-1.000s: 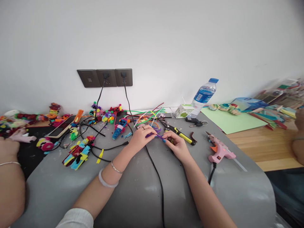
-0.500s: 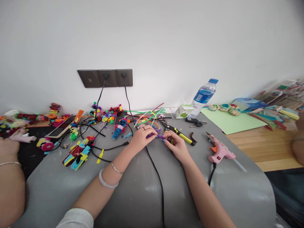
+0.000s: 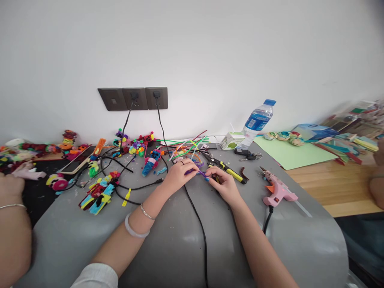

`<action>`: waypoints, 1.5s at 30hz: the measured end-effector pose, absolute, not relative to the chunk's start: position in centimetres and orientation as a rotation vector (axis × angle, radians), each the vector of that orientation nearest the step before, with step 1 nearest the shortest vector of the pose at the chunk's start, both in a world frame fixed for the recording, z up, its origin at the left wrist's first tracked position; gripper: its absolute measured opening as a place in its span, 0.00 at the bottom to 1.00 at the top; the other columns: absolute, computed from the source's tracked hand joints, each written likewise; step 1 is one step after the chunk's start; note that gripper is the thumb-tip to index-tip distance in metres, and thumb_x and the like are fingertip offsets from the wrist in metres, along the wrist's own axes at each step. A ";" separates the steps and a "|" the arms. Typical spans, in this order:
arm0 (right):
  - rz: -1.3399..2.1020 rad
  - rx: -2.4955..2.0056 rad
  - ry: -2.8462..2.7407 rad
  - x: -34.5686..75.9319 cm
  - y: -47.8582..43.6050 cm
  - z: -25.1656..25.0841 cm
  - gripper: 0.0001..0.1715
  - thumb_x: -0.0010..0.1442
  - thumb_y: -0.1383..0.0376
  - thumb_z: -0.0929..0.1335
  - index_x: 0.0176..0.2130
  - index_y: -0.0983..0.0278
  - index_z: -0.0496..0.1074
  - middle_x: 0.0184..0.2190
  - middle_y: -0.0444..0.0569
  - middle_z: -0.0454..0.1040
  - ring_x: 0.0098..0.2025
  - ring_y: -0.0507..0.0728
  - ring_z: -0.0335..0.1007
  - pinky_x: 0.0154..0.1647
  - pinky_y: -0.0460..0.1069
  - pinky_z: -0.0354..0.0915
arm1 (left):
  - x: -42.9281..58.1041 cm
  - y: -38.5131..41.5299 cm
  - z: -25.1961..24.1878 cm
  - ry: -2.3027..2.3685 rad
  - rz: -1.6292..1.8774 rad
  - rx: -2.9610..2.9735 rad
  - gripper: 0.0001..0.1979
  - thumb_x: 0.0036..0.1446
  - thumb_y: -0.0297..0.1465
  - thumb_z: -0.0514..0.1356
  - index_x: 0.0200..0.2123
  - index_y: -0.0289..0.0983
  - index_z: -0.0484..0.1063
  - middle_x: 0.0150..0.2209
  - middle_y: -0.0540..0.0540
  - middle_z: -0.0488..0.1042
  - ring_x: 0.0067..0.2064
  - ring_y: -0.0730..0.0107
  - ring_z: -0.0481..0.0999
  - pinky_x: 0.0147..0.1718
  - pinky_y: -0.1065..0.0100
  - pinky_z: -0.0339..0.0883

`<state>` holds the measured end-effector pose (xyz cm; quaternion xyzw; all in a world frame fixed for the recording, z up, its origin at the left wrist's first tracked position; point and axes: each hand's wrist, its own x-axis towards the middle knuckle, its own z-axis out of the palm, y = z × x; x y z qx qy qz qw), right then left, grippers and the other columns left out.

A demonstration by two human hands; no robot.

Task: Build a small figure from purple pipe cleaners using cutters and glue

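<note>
A purple pipe cleaner (image 3: pixel 200 173) with a blue end is pinched between both my hands, low over the grey table cover (image 3: pixel 180 240). My left hand (image 3: pixel 179 175) grips its left part with closed fingers. Closed as well, my right hand (image 3: pixel 223 183) pinches the right end. A black cable (image 3: pixel 196 216) runs under my hands toward me. Yellow-handled pliers (image 3: pixel 225 167) lie just behind my right hand, and loose pipe cleaners (image 3: pixel 187 150) lie beyond.
A pink glue gun (image 3: pixel 277 190) lies right of my hands. Pipe-cleaner figures (image 3: pixel 99 194) and tangled cables (image 3: pixel 120 172) fill the left. A water bottle (image 3: pixel 256 120), small carton (image 3: pixel 231 140) and keys (image 3: pixel 247 154) stand behind. Other people's arms (image 3: pixel 12 224) show at both edges.
My right hand has drawn slightly closer to the left one, shifting its pinch on the purple pipe cleaner. Everything else stays put.
</note>
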<state>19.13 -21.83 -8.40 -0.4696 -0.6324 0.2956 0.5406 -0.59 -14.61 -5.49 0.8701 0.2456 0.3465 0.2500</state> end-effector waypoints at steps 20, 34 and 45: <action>0.709 -1.106 -1.525 19.1 -21.9 -8.2 0.08 0.59 0.58 0.71 0.34 0.60 0.73 0.34 0.49 0.74 0.36 0.58 0.68 0.39 0.52 0.64 | -0.7 -14.6 -5.5 0.668 0.924 2.401 0.07 0.64 0.30 0.56 0.38 0.38 0.75 0.40 0.45 0.76 0.42 0.66 0.75 0.41 0.67 0.68; 0.724 -1.165 -1.525 19.0 -22.1 -7.9 0.09 0.59 0.58 0.70 0.35 0.61 0.72 0.32 0.48 0.73 0.33 0.56 0.66 0.36 0.50 0.62 | -0.6 -14.7 -5.4 0.684 0.914 2.395 0.07 0.63 0.29 0.56 0.38 0.38 0.75 0.39 0.45 0.76 0.42 0.66 0.75 0.41 0.66 0.68; 0.726 -1.196 -1.534 19.0 -22.0 -7.9 0.10 0.59 0.58 0.69 0.35 0.62 0.72 0.32 0.48 0.73 0.33 0.57 0.66 0.36 0.51 0.62 | -0.6 -14.7 -5.4 0.695 0.908 2.393 0.06 0.63 0.29 0.56 0.37 0.38 0.74 0.39 0.45 0.76 0.42 0.65 0.75 0.41 0.66 0.68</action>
